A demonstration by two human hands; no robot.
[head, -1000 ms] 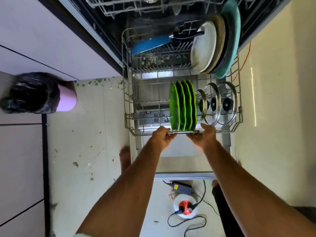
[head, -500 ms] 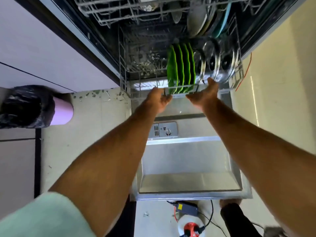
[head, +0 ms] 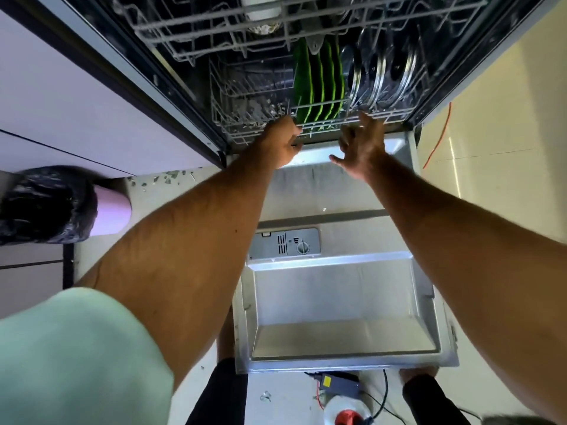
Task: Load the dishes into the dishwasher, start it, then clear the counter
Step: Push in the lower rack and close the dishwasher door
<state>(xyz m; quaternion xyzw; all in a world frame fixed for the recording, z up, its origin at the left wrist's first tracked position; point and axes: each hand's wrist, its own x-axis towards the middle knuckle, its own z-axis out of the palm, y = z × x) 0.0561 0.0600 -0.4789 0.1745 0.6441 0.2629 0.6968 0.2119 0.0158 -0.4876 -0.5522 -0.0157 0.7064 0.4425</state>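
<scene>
Two bare hands reach to the front edge of the grey wire lower rack (head: pixel 245 130), which sits inside the open dishwasher tub. The left hand (head: pixel 277 141) has its grip curled together on the rack's front wire, near the middle of that edge. The right hand (head: pixel 362 148) has its grip apart, fingers spread, fingertips touching or just beside the front wire; which, I cannot tell. Four bright green scalloped plates (head: pixel 319 78) stand upright on edge in the rack's middle, and three round glass lids with steel rims and black knobs (head: pixel 380 75) stand upright just beside them toward the rack's right side. Above hangs the grey wire upper rack (head: pixel 214 26). The stainless steel dishwasher door (head: pixel 337 302) lies folded down flat, with a grey detergent dispenser (head: pixel 287 243) set in it.
</scene>
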